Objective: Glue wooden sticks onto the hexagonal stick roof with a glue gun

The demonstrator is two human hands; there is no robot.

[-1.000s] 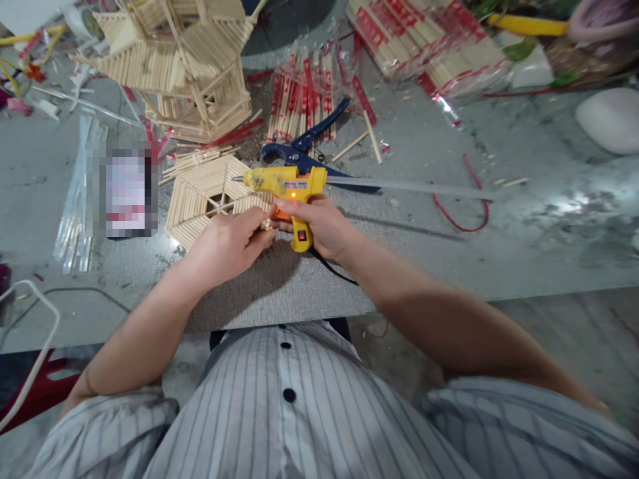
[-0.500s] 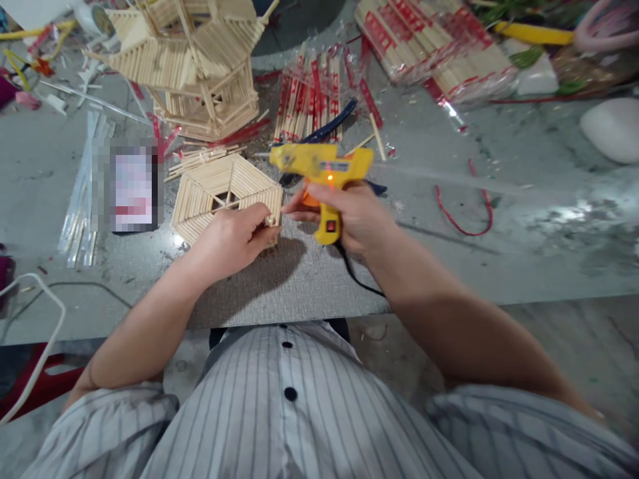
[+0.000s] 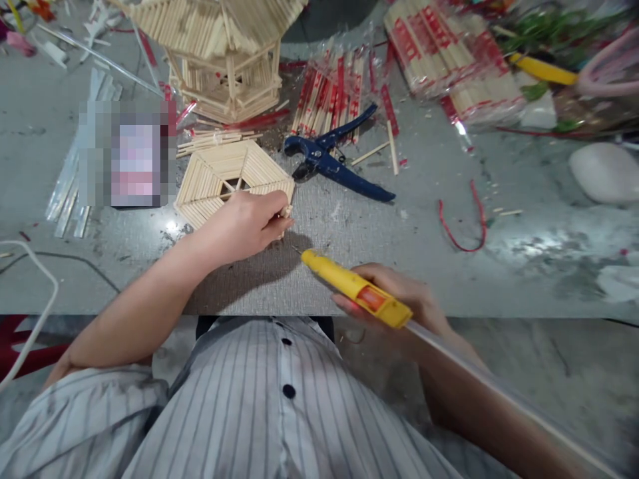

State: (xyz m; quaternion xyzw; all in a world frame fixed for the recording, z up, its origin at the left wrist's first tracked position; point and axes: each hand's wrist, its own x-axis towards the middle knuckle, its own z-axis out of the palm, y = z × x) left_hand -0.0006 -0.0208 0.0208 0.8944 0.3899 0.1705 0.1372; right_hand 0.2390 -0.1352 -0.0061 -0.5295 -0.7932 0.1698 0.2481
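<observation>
A hexagonal panel of light wooden sticks (image 3: 200, 179) with a small opening at its centre lies in front of me. My left hand (image 3: 244, 223) is closed on the panel's right corner, where small pale stick ends show at the fingertips. Lower right, my right hand (image 3: 399, 293) grips a yellow glue gun (image 3: 339, 273), its nozzle pointing up and left, a little short of the panel. A long clear glue stick (image 3: 479, 372) runs out of the gun's back end. Blue cutters (image 3: 329, 159) with spread handles lie right of the panel.
Behind the panel stands a tiered stick structure (image 3: 224, 73). Wrapped sticks (image 3: 329, 93) and larger packs (image 3: 439, 53) lie at the back. Clear glue sticks (image 3: 74, 179) and a blurred-out phone-like object (image 3: 136, 159) are at left. Red cord (image 3: 462, 247) and a white rounded object (image 3: 604, 173) lie right.
My right hand has moved down and right with the glue gun, which is now tilted and away from the panel. The blue cutters are now uncovered. My left hand keeps its hold.
</observation>
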